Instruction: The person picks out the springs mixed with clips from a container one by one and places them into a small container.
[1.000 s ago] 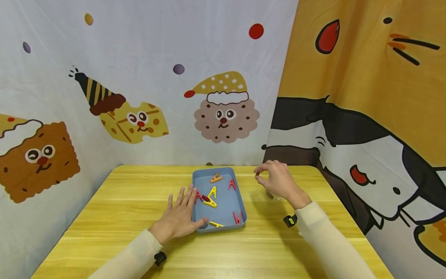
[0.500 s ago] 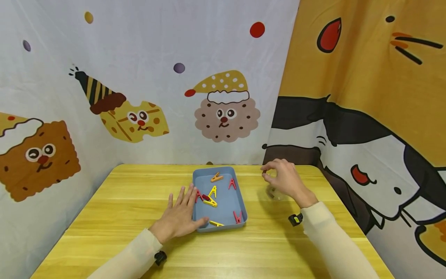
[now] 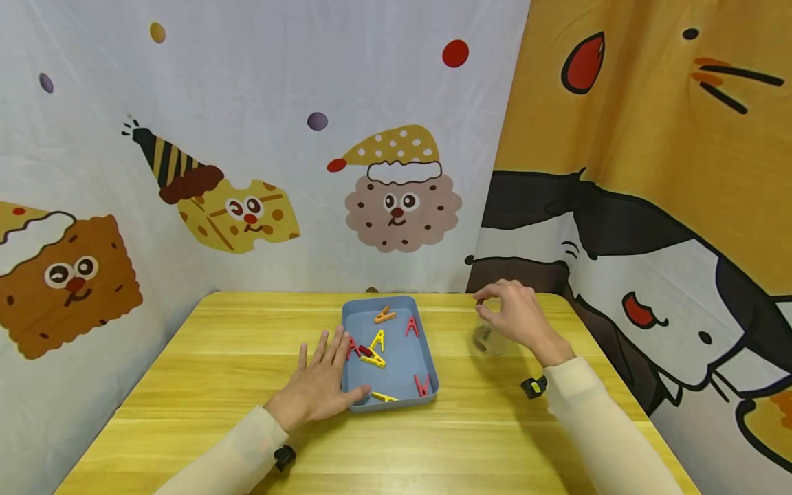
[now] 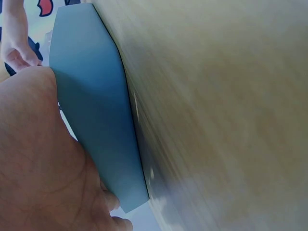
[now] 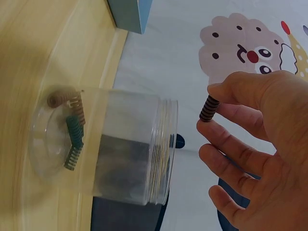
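Note:
In the right wrist view my right hand (image 5: 255, 130) pinches a dark coil spring (image 5: 209, 109) between thumb and fingertip, beyond the mouth of a clear jar (image 5: 130, 144). Several springs (image 5: 74, 130), brownish and green, lie at the jar's bottom. The head view has this right hand (image 3: 520, 316) above the jar (image 3: 489, 340). My left hand (image 3: 317, 385) rests on the left side of a blue-grey tray (image 3: 396, 371), fingers spread and straight, thumb over the near rim. Inside the tray are several plastic clothespins: yellow (image 3: 374, 359), red (image 3: 421, 386) and orange (image 3: 384, 315).
A small dark red piece (image 3: 366, 350) lies among the clothespins in the tray. Tray and jar stand on a wooden table (image 3: 247, 330), the jar to the tray's right. Printed cloth curtains (image 3: 247, 103) hang behind the table and along its sides.
My right hand has moved rightward, away from the tray, with the spring in its pinch. More of the jar shows below it. The left hand and tray stay in place.

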The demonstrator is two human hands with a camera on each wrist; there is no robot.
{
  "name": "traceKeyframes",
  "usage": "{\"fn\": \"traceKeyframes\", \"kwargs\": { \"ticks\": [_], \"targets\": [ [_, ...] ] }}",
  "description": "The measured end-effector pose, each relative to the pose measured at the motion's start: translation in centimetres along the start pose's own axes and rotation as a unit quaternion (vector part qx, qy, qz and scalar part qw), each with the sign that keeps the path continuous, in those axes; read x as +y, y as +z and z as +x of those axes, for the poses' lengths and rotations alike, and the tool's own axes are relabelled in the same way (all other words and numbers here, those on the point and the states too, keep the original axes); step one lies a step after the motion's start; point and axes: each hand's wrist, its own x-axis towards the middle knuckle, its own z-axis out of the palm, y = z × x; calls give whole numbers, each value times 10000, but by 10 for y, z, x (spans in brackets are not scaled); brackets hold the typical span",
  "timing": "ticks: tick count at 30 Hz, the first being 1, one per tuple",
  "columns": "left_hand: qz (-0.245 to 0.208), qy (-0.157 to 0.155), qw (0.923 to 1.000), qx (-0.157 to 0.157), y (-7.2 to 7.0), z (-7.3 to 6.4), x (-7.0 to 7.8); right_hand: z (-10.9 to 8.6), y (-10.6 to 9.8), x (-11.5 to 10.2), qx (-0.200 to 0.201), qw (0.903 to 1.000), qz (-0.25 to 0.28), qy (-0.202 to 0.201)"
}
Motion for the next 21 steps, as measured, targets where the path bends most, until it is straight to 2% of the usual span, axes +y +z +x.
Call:
{"fn": "traceKeyframes", "kwargs": {
  "ticks": [12, 21],
  "targets": [
    [38, -27, 10000, -21, 3, 2, -1, -6, -5, 10, -73, 9999, -38, 137],
    [37, -10, 10000, 1, 1, 0, 1, -9, -6, 18, -58, 9999, -96, 70]
  ]
}}
